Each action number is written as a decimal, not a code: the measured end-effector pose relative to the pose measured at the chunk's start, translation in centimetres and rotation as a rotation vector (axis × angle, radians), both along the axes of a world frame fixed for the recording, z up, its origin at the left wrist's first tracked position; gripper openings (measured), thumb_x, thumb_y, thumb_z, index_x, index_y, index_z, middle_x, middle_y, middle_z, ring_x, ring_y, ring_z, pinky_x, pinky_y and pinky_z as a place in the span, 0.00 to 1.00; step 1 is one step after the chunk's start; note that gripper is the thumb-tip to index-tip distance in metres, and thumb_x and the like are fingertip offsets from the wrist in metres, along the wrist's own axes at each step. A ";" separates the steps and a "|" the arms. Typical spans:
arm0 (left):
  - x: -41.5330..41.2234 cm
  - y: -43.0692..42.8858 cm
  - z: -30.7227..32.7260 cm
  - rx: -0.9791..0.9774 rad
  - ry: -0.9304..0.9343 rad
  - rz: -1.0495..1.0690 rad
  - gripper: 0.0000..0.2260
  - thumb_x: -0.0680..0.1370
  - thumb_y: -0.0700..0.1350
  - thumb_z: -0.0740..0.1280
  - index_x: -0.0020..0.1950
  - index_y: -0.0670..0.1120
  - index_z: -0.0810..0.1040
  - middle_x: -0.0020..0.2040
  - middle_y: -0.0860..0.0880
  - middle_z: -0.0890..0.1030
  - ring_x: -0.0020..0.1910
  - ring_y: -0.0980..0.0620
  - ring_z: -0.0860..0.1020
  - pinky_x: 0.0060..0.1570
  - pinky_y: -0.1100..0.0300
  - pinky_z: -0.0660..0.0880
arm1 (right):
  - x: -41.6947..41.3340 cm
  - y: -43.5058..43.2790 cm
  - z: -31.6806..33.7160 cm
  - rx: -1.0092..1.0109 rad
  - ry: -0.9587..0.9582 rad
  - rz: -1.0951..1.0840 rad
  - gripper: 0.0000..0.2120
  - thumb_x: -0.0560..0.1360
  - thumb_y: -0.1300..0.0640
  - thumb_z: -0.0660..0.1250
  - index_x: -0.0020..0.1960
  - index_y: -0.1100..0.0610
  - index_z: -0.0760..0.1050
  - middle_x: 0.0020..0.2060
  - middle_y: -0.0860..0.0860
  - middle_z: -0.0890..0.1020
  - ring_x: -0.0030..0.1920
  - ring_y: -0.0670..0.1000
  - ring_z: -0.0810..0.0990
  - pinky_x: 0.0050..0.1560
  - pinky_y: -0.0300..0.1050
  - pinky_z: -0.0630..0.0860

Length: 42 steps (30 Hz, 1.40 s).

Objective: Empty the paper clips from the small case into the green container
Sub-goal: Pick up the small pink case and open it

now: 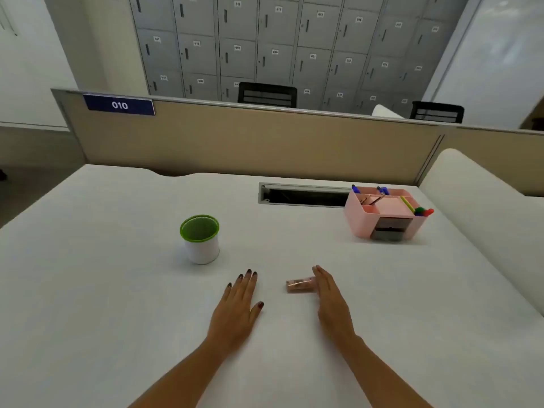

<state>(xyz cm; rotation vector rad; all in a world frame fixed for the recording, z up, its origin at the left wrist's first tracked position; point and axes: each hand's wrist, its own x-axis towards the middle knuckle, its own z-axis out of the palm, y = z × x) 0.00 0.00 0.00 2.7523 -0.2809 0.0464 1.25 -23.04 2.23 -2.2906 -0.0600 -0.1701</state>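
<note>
A small pinkish case (300, 285) lies on the white desk (117, 290) near the middle. My right hand (331, 295) stands on its edge just to the right of the case, fingers straight, its fingertips touching or almost touching the case's right end. My left hand (240, 304) lies flat on the desk to the left of the case, fingers spread, holding nothing. The green container (200, 238), a white cup with a green rim and green mesh inside, stands upright beyond my left hand. I cannot see inside the case.
A pink desk organiser (385, 214) with pens and markers stands at the back right. In front of the beige partition (265, 142) is a cable slot (303, 195) in the desk. A white padded edge (477, 201) runs along the right side.
</note>
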 end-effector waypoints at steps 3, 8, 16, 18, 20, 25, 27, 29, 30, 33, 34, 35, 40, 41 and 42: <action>-0.2 0.1 -0.3 0.027 -0.035 0.017 0.28 0.81 0.55 0.49 0.77 0.48 0.43 0.79 0.51 0.48 0.78 0.52 0.49 0.75 0.57 0.44 | 0.3 -0.3 -0.2 0.106 0.083 -0.060 0.18 0.84 0.58 0.53 0.71 0.47 0.67 0.68 0.39 0.71 0.67 0.36 0.69 0.70 0.34 0.63; -0.6 0.1 -0.4 0.070 -0.052 0.004 0.28 0.79 0.58 0.42 0.77 0.48 0.46 0.79 0.50 0.51 0.77 0.52 0.50 0.75 0.54 0.45 | 0.5 -0.2 -0.3 -0.079 0.061 -0.005 0.18 0.80 0.65 0.60 0.67 0.52 0.73 0.59 0.47 0.78 0.57 0.38 0.73 0.59 0.28 0.64; -0.6 -0.9 1.6 -0.018 0.090 0.081 0.22 0.82 0.50 0.50 0.76 0.47 0.56 0.78 0.49 0.58 0.77 0.49 0.55 0.75 0.50 0.49 | 0.3 0.7 0.8 0.081 -0.045 -0.024 0.08 0.78 0.65 0.65 0.54 0.58 0.78 0.48 0.51 0.81 0.48 0.51 0.79 0.47 0.38 0.74; 0.3 -1.3 3.6 -0.117 0.150 0.142 0.19 0.82 0.48 0.51 0.71 0.45 0.67 0.71 0.45 0.71 0.70 0.45 0.67 0.71 0.50 0.60 | -0.1 1.5 1.4 0.161 -0.017 -0.042 0.06 0.80 0.61 0.64 0.55 0.59 0.78 0.49 0.53 0.80 0.47 0.52 0.80 0.44 0.32 0.74; 0.9 -1.7 5.3 -0.329 0.240 0.190 0.18 0.82 0.47 0.53 0.69 0.45 0.70 0.68 0.44 0.74 0.67 0.45 0.71 0.68 0.52 0.64 | -0.6 2.5 2.1 0.252 0.023 -0.045 0.06 0.80 0.64 0.63 0.54 0.59 0.77 0.49 0.54 0.79 0.44 0.54 0.82 0.40 0.30 0.77; 0.2 -3.0 6.7 -0.589 0.245 0.099 0.16 0.82 0.43 0.55 0.68 0.44 0.71 0.69 0.45 0.73 0.68 0.48 0.70 0.68 0.59 0.63 | -1.8 5.1 4.6 0.453 0.111 -0.016 0.09 0.80 0.67 0.60 0.53 0.61 0.78 0.49 0.56 0.78 0.46 0.56 0.82 0.41 0.35 0.81; -0.4 -3.4 6.7 -0.621 0.205 0.029 0.14 0.82 0.43 0.54 0.63 0.45 0.75 0.61 0.46 0.79 0.60 0.50 0.76 0.62 0.62 0.69 | -2.2 5.6 5.5 0.467 0.126 0.018 0.08 0.80 0.67 0.60 0.53 0.62 0.78 0.50 0.56 0.79 0.46 0.56 0.83 0.42 0.36 0.82; -0.9 -3.6 6.5 -0.658 0.220 -0.014 0.11 0.82 0.45 0.54 0.57 0.49 0.76 0.51 0.51 0.81 0.49 0.54 0.78 0.50 0.71 0.73 | -2.5 5.8 6.2 0.462 0.117 0.037 0.08 0.80 0.67 0.60 0.53 0.63 0.78 0.50 0.58 0.79 0.47 0.56 0.83 0.43 0.36 0.82; -1.1 -3.6 6.3 -0.679 0.231 -0.017 0.10 0.82 0.46 0.54 0.55 0.50 0.75 0.49 0.52 0.80 0.47 0.55 0.78 0.46 0.72 0.72 | -2.6 6.0 6.5 0.472 0.113 0.042 0.09 0.80 0.68 0.59 0.53 0.64 0.78 0.50 0.59 0.79 0.46 0.56 0.83 0.42 0.36 0.82; -1.7 -3.5 6.2 -0.786 0.221 -0.005 0.12 0.82 0.43 0.53 0.49 0.55 0.74 0.47 0.52 0.81 0.46 0.53 0.79 0.44 0.67 0.75 | -3.0 6.5 7.2 0.483 0.116 0.090 0.07 0.80 0.67 0.61 0.54 0.64 0.77 0.49 0.60 0.80 0.39 0.50 0.82 0.40 0.36 0.81; -1.9 -3.5 6.2 -0.817 0.205 0.003 0.14 0.82 0.42 0.53 0.47 0.57 0.73 0.47 0.52 0.81 0.45 0.53 0.79 0.45 0.64 0.75 | -3.1 6.6 7.3 0.467 0.118 0.105 0.07 0.79 0.65 0.62 0.55 0.64 0.76 0.49 0.59 0.80 0.39 0.48 0.82 0.41 0.36 0.82; -2.1 -3.5 6.3 -0.840 0.187 0.013 0.15 0.82 0.40 0.52 0.46 0.58 0.73 0.46 0.52 0.81 0.45 0.52 0.79 0.46 0.63 0.75 | -3.2 6.7 7.3 0.457 0.125 0.114 0.07 0.79 0.65 0.63 0.55 0.63 0.77 0.49 0.58 0.80 0.39 0.48 0.83 0.42 0.36 0.82; -2.5 -3.7 6.3 -0.897 0.115 0.084 0.17 0.81 0.37 0.53 0.44 0.55 0.73 0.42 0.58 0.81 0.41 0.56 0.79 0.42 0.67 0.75 | -3.3 7.9 7.6 0.640 0.244 0.030 0.08 0.78 0.63 0.59 0.47 0.61 0.77 0.47 0.60 0.80 0.39 0.52 0.81 0.41 0.43 0.79; -2.5 -3.7 6.3 -0.901 0.103 0.094 0.17 0.81 0.36 0.53 0.43 0.55 0.73 0.41 0.59 0.81 0.40 0.59 0.78 0.42 0.69 0.75 | -3.2 8.2 7.7 0.701 0.271 0.001 0.09 0.78 0.62 0.58 0.46 0.61 0.77 0.47 0.61 0.80 0.38 0.52 0.80 0.42 0.46 0.78; -2.5 -3.7 6.3 -0.905 0.091 0.100 0.17 0.81 0.36 0.53 0.43 0.55 0.73 0.40 0.59 0.80 0.39 0.60 0.78 0.41 0.70 0.75 | -3.2 8.5 7.7 0.739 0.289 -0.021 0.10 0.77 0.59 0.58 0.46 0.60 0.77 0.46 0.62 0.80 0.39 0.53 0.80 0.43 0.49 0.77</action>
